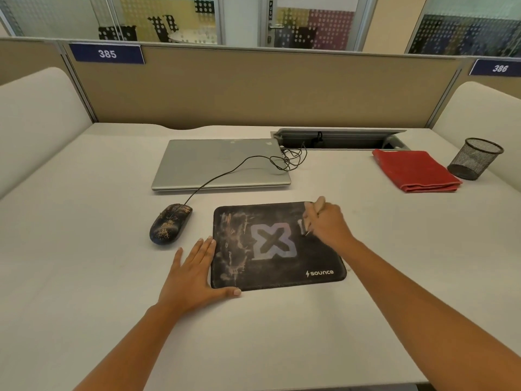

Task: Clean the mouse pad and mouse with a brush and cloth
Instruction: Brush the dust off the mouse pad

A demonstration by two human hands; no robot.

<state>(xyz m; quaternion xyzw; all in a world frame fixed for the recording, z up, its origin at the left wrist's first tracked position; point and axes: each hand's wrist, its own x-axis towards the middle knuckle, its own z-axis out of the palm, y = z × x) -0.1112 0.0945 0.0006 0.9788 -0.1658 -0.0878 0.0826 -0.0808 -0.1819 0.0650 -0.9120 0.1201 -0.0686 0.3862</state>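
Observation:
A black mouse pad (pixel 277 246) with a pale X logo and dusty streaks lies on the desk in front of me. My right hand (pixel 327 218) grips a small light-handled brush (pixel 317 208) over the pad's upper right part, bristles down on the pad. My left hand (pixel 194 273) lies flat with straight fingers against the pad's left edge, thumb along its front edge. A dirty black wired mouse (pixel 170 224) sits left of the pad. A folded red cloth (pixel 414 170) lies at the back right.
A shut silver laptop (pixel 220 163) lies behind the pad, the mouse cable (pixel 253 162) coiled on it. A black mesh pen cup (pixel 475 158) stands right of the cloth. An open cable tray (pixel 338 138) sits at the desk's back. Partition walls surround the desk.

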